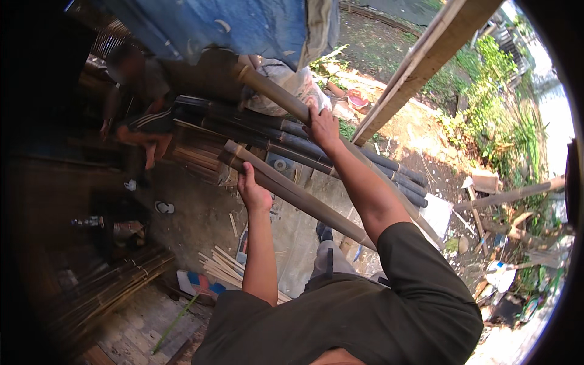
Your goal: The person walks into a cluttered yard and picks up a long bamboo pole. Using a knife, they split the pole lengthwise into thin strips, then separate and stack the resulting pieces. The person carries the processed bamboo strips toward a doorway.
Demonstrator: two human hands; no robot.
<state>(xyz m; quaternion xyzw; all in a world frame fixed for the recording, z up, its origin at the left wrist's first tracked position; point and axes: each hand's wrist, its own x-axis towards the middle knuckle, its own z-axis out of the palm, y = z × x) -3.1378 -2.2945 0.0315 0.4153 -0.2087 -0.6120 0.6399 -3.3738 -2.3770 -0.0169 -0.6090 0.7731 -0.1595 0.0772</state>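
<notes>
1. From afar, I see the left hand point(255, 196) gripping a round brown bamboo pole point(313, 210) near one end
2. The right hand point(323, 128) clasps a second brown bamboo pole point(277, 93)
3. Lower, between them — round black bamboo poles point(302, 158)

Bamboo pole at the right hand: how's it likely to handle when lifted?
Probably stiff: the bamboo pole looks nearly straight along its length. Likely to roll, given its rounded sides. May swing, since it extends well past the right hand both ways.
</notes>
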